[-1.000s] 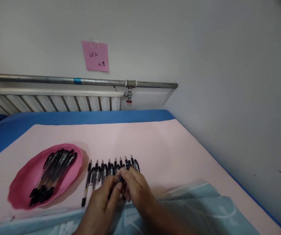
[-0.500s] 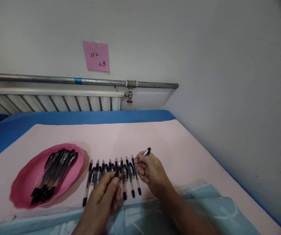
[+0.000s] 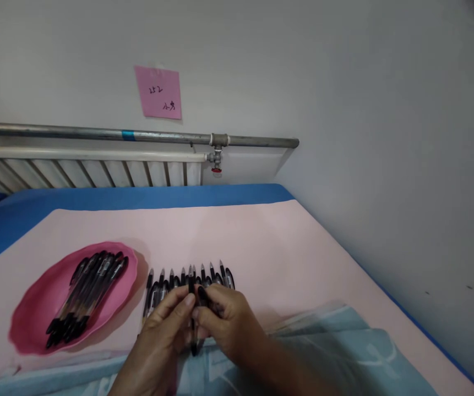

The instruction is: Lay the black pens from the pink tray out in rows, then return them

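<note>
Both my hands meet over a row of black pens [image 3: 216, 276] laid side by side on the pink sheet [image 3: 261, 242]. My left hand [image 3: 166, 335] pinches a black pen [image 3: 191, 308] that stands roughly upright between the hands, its tip pointing away. My right hand [image 3: 226, 324] has its fingers closed on the same pen near its top, holding a small black part I cannot make out clearly. The hands hide the lower ends of the pens in the row.
A pink oval dish [image 3: 34, 324] holding several black pens [image 3: 88, 297] lies at the left. Light blue patterned cloth [image 3: 344, 352] covers the near edge. A blue mattress [image 3: 137, 198], a radiator [image 3: 96, 173], a metal pipe [image 3: 137, 136] and a pink wall note [image 3: 158, 92] are behind.
My right hand, which had swung out to the right with a small black piece, has come back to the left hand; both now grip one pen over the row.
</note>
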### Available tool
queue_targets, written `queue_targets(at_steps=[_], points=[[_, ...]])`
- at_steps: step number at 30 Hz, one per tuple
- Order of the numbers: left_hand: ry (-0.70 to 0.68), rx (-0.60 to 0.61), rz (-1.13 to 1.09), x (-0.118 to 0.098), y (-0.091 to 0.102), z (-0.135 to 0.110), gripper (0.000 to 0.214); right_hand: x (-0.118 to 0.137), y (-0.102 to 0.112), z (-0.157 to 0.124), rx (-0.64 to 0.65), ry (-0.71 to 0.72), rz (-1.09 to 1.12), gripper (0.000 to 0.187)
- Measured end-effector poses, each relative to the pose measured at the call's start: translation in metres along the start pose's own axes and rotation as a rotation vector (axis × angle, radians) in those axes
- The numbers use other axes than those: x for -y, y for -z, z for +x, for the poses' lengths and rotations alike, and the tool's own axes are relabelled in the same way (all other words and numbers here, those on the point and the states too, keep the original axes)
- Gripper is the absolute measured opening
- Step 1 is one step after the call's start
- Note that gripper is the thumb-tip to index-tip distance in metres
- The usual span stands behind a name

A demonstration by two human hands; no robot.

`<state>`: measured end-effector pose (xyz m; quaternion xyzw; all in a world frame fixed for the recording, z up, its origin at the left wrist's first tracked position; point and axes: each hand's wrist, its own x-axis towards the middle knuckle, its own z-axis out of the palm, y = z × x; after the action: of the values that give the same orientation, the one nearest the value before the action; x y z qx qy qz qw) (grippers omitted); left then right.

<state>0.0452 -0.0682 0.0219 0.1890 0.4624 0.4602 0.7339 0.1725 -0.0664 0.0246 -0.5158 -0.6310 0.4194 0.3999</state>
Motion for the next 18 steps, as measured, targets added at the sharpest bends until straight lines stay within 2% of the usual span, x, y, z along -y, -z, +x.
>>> queue_targets(at_steps=[4,7,10,13,15,18], points=[[0.033,-0.009,0.025,0.000,-0.002,-0.001,0.036,0.002,0.001,0.000,0.057,-0.076,0.050,0.017],[0.036,0.052,0.064,-0.002,-0.002,-0.002,0.035,-0.002,0.021,0.006,0.020,-0.135,0.031,0.015],[0.024,0.066,0.156,-0.006,-0.001,-0.003,0.037,-0.014,0.052,0.018,-0.060,-0.174,-0.220,0.018],[0.029,0.054,0.223,-0.010,0.000,-0.004,0.040,-0.028,0.075,0.030,-0.083,-0.319,-0.573,0.017],[0.051,0.055,0.243,-0.011,0.000,-0.004,0.040,-0.034,0.080,0.033,-0.060,-0.370,-0.676,0.018],[0.075,0.065,0.256,-0.011,0.000,-0.004,0.040,-0.036,0.076,0.033,-0.008,-0.380,-0.689,0.018]])
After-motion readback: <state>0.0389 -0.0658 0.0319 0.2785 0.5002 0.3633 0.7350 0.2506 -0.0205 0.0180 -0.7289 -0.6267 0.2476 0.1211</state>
